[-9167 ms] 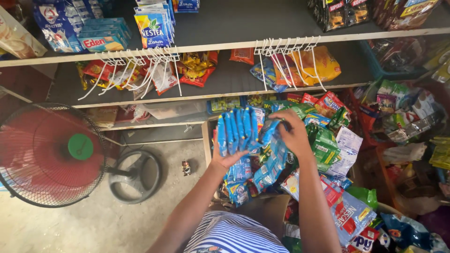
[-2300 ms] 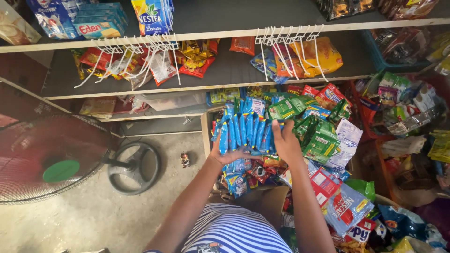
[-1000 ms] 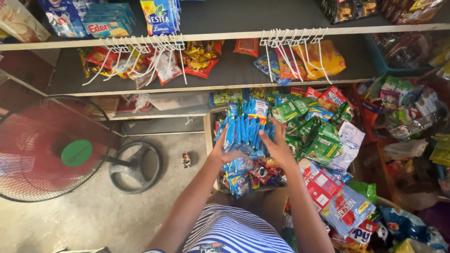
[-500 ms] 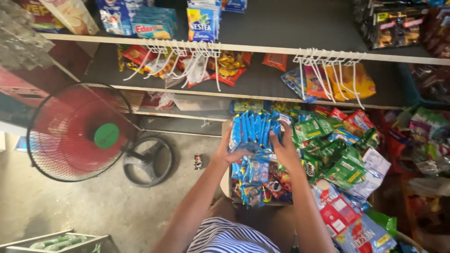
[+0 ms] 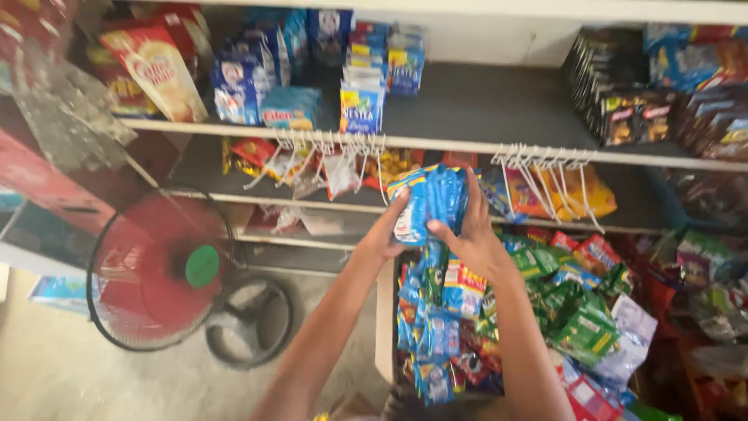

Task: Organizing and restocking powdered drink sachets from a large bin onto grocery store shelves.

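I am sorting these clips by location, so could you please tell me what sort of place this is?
Most likely a small shop selling snacks. Shelves hold rows of packets, white hooks hang from a shelf edge, and both hands lift a bundle of blue sachets above a heap of packets.

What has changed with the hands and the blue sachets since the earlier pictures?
Both hands, left hand and right hand, have lifted the bunch of blue sachets from over the heaped packets up towards the white hooks on the shelf edge. Both still grip it. The red fan stays in place.
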